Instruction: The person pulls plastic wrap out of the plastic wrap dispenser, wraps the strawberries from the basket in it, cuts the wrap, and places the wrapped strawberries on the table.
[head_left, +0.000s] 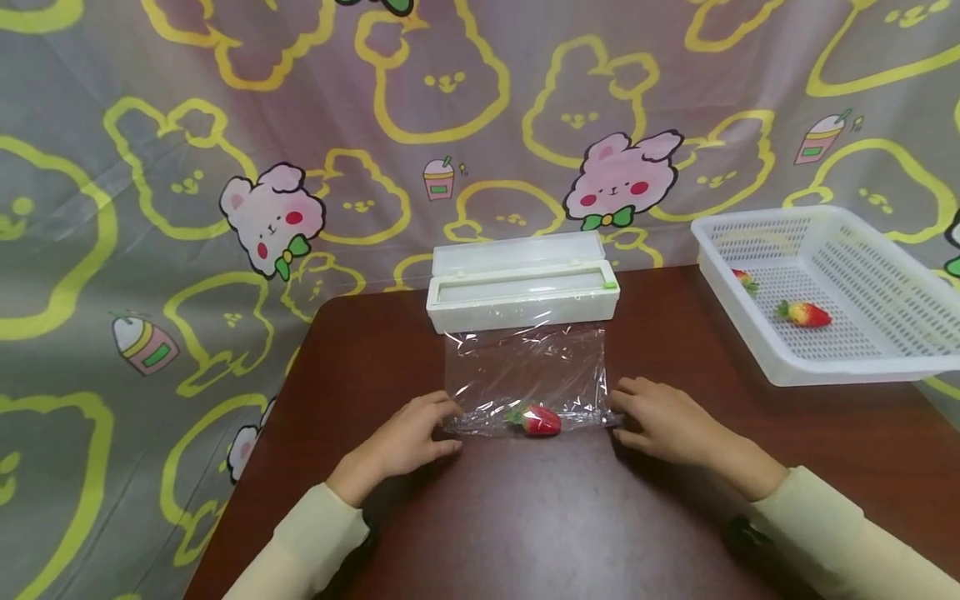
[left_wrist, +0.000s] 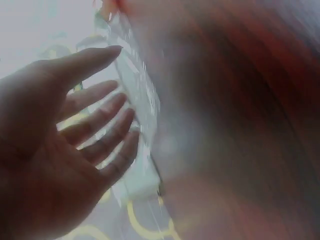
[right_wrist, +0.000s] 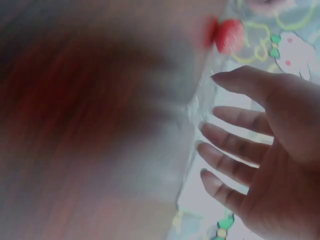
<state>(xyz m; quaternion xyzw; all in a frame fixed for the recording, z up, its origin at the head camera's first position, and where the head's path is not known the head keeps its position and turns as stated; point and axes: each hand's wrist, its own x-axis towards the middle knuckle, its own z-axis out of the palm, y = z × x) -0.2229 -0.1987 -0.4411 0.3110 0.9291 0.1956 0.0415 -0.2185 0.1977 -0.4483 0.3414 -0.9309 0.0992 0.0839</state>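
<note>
A sheet of clear plastic wrap stretches over the table from a white cling film dispenser box with its lid raised. At the sheet's near edge lies a red strawberry with a green leafy top; film appears to lie over it. My left hand is at the film's left near corner, and my right hand is at its right near corner. In the wrist views both hands have extended fingers, thumbs apart from them. Whether the fingertips touch the film is hard to tell.
A white perforated plastic basket at the right holds a strawberry and another strawberry partly hidden by its wall. Behind the dark red-brown table hangs a grey curtain with cartoon prints.
</note>
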